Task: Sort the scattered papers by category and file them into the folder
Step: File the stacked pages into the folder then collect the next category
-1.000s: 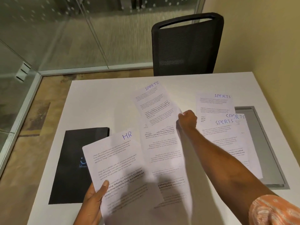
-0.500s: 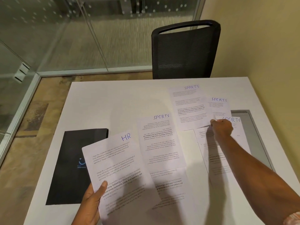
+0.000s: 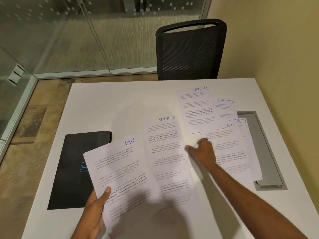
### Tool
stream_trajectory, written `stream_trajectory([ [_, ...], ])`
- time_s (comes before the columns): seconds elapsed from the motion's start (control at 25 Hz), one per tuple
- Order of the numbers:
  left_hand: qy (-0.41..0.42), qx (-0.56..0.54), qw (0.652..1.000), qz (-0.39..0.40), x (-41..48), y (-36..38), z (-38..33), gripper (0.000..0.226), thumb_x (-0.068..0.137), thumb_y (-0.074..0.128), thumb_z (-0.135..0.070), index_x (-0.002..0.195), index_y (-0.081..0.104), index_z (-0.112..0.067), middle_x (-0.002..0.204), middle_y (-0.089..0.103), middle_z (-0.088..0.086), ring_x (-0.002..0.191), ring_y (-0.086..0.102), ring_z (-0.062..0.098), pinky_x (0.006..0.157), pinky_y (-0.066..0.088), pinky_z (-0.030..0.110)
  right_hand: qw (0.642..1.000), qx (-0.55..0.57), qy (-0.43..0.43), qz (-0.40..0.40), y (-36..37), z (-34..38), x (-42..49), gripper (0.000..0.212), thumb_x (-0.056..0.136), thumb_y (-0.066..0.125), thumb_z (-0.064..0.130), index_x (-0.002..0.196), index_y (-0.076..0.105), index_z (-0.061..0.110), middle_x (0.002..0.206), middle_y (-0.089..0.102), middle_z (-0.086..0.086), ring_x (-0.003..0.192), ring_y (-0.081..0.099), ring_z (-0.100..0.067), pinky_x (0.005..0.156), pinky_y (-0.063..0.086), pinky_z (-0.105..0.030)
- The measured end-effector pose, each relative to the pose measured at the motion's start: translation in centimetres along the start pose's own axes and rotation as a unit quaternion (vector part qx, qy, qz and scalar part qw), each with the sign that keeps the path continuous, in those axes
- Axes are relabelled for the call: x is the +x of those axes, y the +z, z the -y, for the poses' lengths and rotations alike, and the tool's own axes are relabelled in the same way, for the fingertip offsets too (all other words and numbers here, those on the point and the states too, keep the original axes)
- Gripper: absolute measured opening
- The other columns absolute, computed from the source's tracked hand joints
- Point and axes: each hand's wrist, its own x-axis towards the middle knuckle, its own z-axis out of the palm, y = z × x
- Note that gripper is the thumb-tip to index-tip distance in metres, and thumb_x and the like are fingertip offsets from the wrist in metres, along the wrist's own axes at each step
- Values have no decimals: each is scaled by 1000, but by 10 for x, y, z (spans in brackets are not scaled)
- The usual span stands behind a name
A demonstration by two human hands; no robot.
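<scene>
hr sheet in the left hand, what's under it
The HR sheet overlaps the right edge of the black folder and part of another printed sheet; that sheet's heading is hidden.

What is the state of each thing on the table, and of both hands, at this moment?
Left hand, grips the HR sheet, held over the table.
Right hand, holds nothing, thumb stretched to the left.
Middle SPORTS sheet, lies flat, printed text upside down.
Folder, closed, flat on the table.
Right SPORTS pile, loose, sheets overlapping.
Chair, empty.
</scene>
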Motion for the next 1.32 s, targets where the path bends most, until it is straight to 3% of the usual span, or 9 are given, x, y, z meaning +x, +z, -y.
stream_trajectory([
  [0.12, 5, 8, 1000, -5, -4, -3, 3, 42, 106, 61, -11, 142, 64, -32, 132, 76, 11, 124, 69, 43, 106, 51, 68, 990, -139, -21, 24, 33, -5, -38, 100, 58, 89, 76, 122, 51, 11, 119, 56, -8, 110, 60, -30, 78, 58, -43],
  [0.32, 6, 8, 1000, 8, -10, -4, 5, 43, 106, 60, -9, 144, 63, -29, 134, 75, 13, 124, 69, 43, 108, 49, 70, 989, -145, 8, 4, 51, 24, -58, 90, 60, 105, 39, 122, 46, 9, 125, 55, -13, 115, 64, -39, 82, 60, -50],
  [0.44, 8, 10, 1000, 16, -14, -4, 4, 44, 106, 59, -9, 144, 62, -29, 133, 75, 12, 124, 69, 42, 107, 50, 69, 987, -153, -12, -36, 54, 28, -60, 64, 79, 93, 25, 121, 49, 9, 120, 60, -12, 109, 69, -36, 81, 62, -48],
  [0.56, 9, 9, 1000, 17, -15, -9, 4, 44, 106, 60, -9, 144, 62, -30, 133, 75, 13, 126, 68, 43, 106, 51, 70, 995, -56, -23, -74, 51, 30, -51, 33, 93, 69, 4, 122, 53, 7, 118, 68, -14, 106, 71, -38, 83, 60, -45],
  [0.76, 6, 18, 1000, 1, -10, -22, 5, 42, 105, 61, -11, 143, 62, -31, 132, 76, 13, 125, 68, 44, 105, 52, 69, 994, 100, 4, -50, 36, 57, -21, 33, 92, 73, 5, 122, 59, 8, 112, 69, -8, 98, 69, -29, 78, 47, -28],
  [0.92, 7, 40, 999, -14, -9, -28, 8, 39, 105, 63, -18, 141, 63, -34, 131, 77, 10, 125, 68, 42, 106, 51, 69, 982, 182, -5, -44, 36, 78, 6, 33, 89, 81, 8, 118, 64, 9, 111, 67, -7, 93, 65, -21, 78, 45, -27],
  [1.2, 6, 67, 997, -24, -2, -35, 12, 38, 103, 66, -24, 139, 63, -35, 128, 78, 6, 125, 67, 41, 105, 51, 71, 993, 108, -28, -40, 46, 88, 48, 28, 89, 76, 6, 114, 64, 14, 104, 68, -3, 98, 71, -28, 77, 52, -30],
  [1.32, 10, 75, 997, -31, -1, -36, 14, 36, 102, 66, -25, 137, 64, -34, 126, 78, 6, 123, 67, 42, 103, 52, 71, 995, 74, -49, -39, 46, 79, 47, 35, 87, 77, 5, 119, 64, 11, 112, 72, -7, 103, 72, -29, 79, 53, -31],
])
